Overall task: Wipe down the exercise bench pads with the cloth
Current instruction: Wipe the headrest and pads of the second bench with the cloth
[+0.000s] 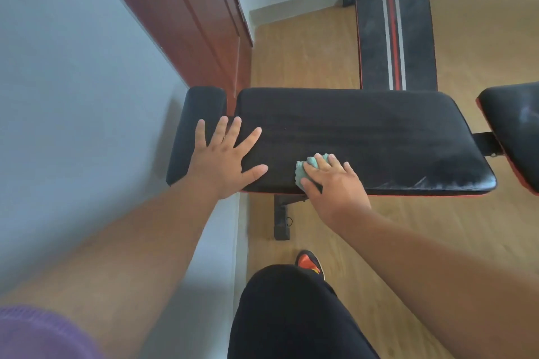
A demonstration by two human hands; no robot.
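Pressing the bunched green cloth (310,167) onto the near edge of the main pad (364,131), the right hand (332,183) grips it with curled fingers. The pad's long axis runs off to its right, where dusty smears remain. The left hand (224,154), nearer the small end pad (195,128), lies flat and splayed, bracing.

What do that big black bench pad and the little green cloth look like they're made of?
The long bench pad looks like padded black vinyl or faux leather: smooth, faintly glossy, with pale scuffs near its right end. The green cloth under the right hand seems a soft, fuzzy fabric, perhaps microfibre, bunched with a wavy edge.
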